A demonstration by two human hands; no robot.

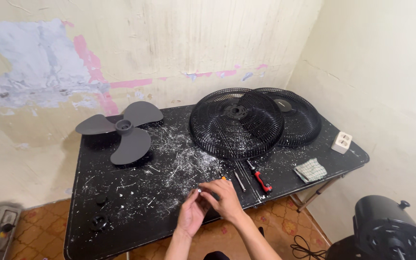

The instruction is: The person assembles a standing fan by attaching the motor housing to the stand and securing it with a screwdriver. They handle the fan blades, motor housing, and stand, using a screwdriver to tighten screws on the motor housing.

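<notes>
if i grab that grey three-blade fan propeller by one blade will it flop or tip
The grey fan blade looks like moulded plastic, so probably stiff and light. Its curved blades rest unevenly on the table, so it may rock or pivot if pushed.

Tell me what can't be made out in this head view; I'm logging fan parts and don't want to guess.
- Small pale piece between the left hand and right hand: too small to identify, fingers partly cover it.
- Rear fan grille: its left part is hidden by the front grille.
- Fan motor housing: cut off by the bottom edge.
- Small knobs on the table: black on black, shape unclear.
</notes>
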